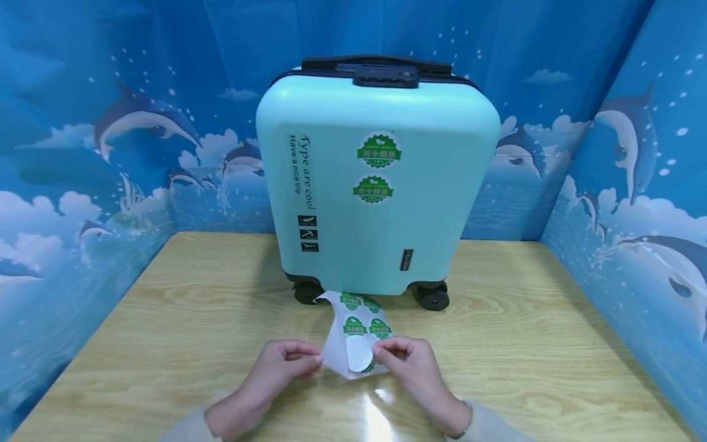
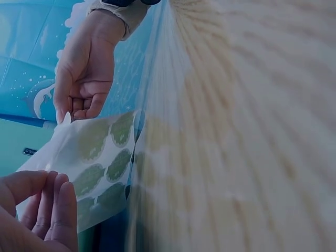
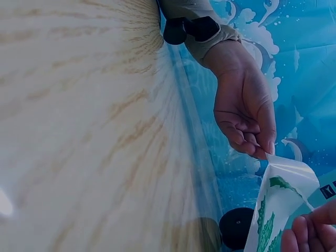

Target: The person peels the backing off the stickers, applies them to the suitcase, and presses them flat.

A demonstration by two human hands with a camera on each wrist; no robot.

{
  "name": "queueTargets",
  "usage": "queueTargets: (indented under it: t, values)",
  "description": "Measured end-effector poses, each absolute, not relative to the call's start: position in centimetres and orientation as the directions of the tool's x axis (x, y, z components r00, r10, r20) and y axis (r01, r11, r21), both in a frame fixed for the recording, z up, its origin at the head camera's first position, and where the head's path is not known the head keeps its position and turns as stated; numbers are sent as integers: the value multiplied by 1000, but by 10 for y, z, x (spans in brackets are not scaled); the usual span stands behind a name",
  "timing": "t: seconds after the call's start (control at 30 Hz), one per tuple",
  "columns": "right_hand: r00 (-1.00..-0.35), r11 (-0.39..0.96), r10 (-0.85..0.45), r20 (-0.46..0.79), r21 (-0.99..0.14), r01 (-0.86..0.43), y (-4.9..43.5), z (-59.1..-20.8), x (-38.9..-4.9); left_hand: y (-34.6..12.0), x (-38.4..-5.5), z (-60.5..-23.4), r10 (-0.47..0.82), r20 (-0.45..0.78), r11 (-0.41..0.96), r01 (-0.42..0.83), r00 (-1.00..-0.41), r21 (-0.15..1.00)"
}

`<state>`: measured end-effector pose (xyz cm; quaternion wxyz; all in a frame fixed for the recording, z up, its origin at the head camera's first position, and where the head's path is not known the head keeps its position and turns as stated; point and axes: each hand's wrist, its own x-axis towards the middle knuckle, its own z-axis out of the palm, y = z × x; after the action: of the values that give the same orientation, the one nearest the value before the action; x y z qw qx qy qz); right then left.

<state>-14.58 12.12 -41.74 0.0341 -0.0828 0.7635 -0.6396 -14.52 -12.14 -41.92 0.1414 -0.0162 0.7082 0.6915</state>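
A white sheet of green round stickers (image 1: 354,325) hangs between my hands in front of the suitcase (image 1: 431,184). My left hand (image 1: 291,362) pinches the sheet's left edge between thumb and fingers. The thumb and index finger of my right hand (image 1: 405,362) pinch the edge of a partly lifted sticker (image 1: 359,353), whose white back faces up. In the left wrist view, the sheet (image 2: 94,157) spans from the near left hand (image 2: 39,210) to the right hand (image 2: 86,73). Two matching green stickers, an upper one (image 1: 379,151) and a lower one (image 1: 373,189), are on the suitcase's front.
The mint-green suitcase stands upright on the wooden table (image 1: 210,307), its black wheels (image 1: 431,296) just beyond the sheet. Blue curtains with dolphins (image 1: 138,116) enclose the back and sides. Black print (image 1: 300,172) runs down the suitcase's left side.
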Motion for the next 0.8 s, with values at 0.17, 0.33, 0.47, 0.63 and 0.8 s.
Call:
queueTargets:
  t: [0.17, 0.33, 0.47, 0.63, 0.8]
  values:
    - [-988, 172, -149, 44, -983, -70, 124, -417, -146, -124, -146, -416, 152, -254, 83, -244, -955, 966]
    - [-991, 175, -134, 28, -983, -51, 126, -416, -146, -127, -148, -414, 112, -305, 126, -291, -946, 948]
    - [-990, 168, -139, 22, -985, -46, 127, -415, -145, -129, -147, -415, 122, -291, 134, -275, -949, 952]
    - [-990, 150, -140, -5, -989, -16, 127, -414, -145, -132, -145, -417, 176, -287, 183, -255, -942, 949]
    - [-991, 135, -130, -20, -991, 2, 127, -413, -145, -134, -145, -420, 241, -271, 205, -225, -932, 953]
